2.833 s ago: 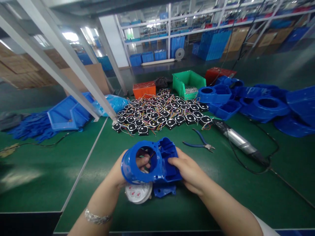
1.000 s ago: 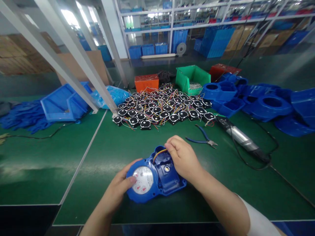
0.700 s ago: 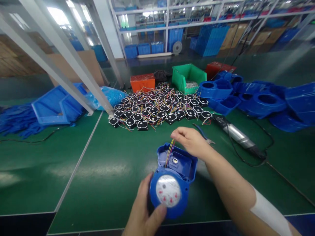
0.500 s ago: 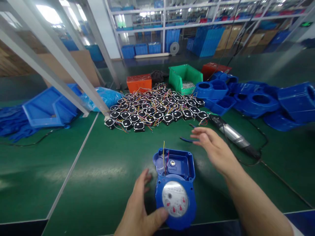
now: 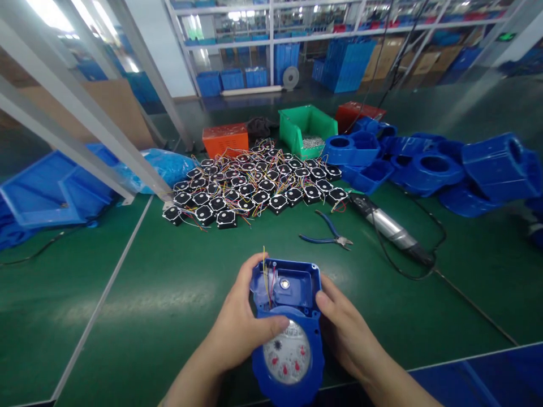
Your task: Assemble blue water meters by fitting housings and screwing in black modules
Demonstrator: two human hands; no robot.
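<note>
left hand [image 5: 237,330] + right hand [image 5: 345,333] clasp blue meter housing [image 5: 288,322] | thumbs press dial rim evenly | keep wires [image 5: 266,271] unpinched

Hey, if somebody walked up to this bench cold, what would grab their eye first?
Likely the blue meter housing with its white dial, at the near edge of the green table, gripped by the left hand and right hand, thin wires sticking up from its open compartment. Behind it spreads a heap of small black modules with coloured leads, and blue casings pile up at the right.
</note>
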